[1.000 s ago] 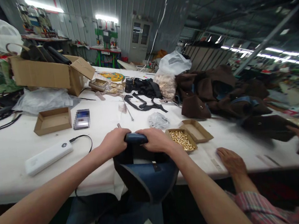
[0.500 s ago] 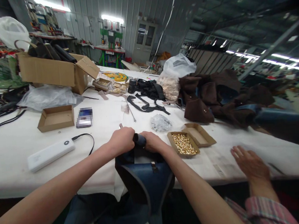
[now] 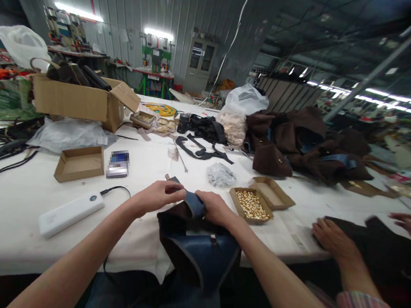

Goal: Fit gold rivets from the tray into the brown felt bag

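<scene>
A dark blue and brown bag (image 3: 197,253) hangs over the near edge of the white table (image 3: 23,202). My left hand (image 3: 160,196) pinches the top edge of the bag's blue flap (image 3: 193,202). My right hand (image 3: 214,208) is closed on the same flap from the right side. Just right of my right hand stands a small cardboard tray of gold studs (image 3: 251,204), with an empty tray (image 3: 272,191) beside it.
A white power bank (image 3: 71,214) with a black cable lies at the left. Farther back are a small open box (image 3: 79,163), a large carton (image 3: 82,101), black straps (image 3: 202,142) and a pile of brown bags (image 3: 300,144). Another person's hands (image 3: 334,238) press on dark material at the right.
My hands shifted from gripping the rolled top of the bag to pinching its blue flap, now folded up. The other person's hands pulled a dark piece onto the table's right edge.
</scene>
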A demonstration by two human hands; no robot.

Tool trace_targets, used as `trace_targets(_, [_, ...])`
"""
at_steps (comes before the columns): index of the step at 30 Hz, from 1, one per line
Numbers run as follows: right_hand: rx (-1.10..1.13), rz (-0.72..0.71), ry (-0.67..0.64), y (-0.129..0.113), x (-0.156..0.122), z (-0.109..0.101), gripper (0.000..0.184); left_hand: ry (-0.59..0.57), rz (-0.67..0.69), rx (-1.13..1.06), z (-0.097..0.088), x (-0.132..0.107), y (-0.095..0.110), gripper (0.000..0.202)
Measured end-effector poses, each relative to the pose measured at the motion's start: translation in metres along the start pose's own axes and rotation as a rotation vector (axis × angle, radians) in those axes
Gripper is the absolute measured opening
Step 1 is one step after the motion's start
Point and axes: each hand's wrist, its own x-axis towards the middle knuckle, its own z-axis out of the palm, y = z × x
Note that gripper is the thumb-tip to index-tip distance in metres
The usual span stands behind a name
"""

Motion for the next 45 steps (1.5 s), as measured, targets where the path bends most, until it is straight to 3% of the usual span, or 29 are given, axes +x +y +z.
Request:
trace_targets(3, [-0.018,-0.015,0.108,-0.009,-0.03,-0.007,0.038,0.069,0.021,-0.17,0.008,-0.006,-0.006,0.084])
trace_targets(5, [0.001,-0.119,0.289,-0.017,-0.053,-0.012,0.032,0.08,0.052,-0.263,0.022,-0.012,-0.006,0.083])
trace_targets(8, [0.036,-0.365,0.636,-0.032,-0.086,-0.016,0.026,-0.028,0.129,-0.35,0.056,-0.027,0.002,0.068])
trace_targets(11, [0.006,-0.456,0.796,-0.042,-0.114,-0.015,0.027,-0.043,0.29,-0.319,0.092,-0.046,0.01,0.045])
trace_targets(13, [-0.01,-0.46,0.827,-0.045,-0.127,-0.013,0.03,0.022,0.366,-0.267,0.108,-0.057,0.013,0.041])
trace_targets(16, [-0.041,-0.442,0.827,-0.047,-0.141,-0.009,0.036,0.057,0.397,-0.176,0.117,-0.067,0.014,0.041])
trace_targets(23, [-0.038,-0.463,0.838,-0.059,-0.158,-0.007,0.03,0.115,0.467,0.137,0.121,-0.075,0.013,0.03])
trace_targets(27, [-0.002,-0.459,0.848,-0.066,-0.168,-0.005,0.034,0.098,0.531,0.193,0.12,-0.084,0.018,0.025])
trace_targets(34, [-0.014,-0.466,0.909,-0.081,-0.178,-0.007,0.023,0.159,0.732,0.411,0.127,-0.104,0.018,0.024])
trace_targets(39, [-0.045,-0.391,0.978,-0.084,-0.182,-0.008,0.019,0.303,0.834,0.44,0.132,-0.115,0.025,0.024])
trace_targets(45, [-0.127,-0.505,1.106,-0.087,-0.176,-0.011,0.02,0.405,0.825,0.449,0.134,-0.129,0.035,0.02])
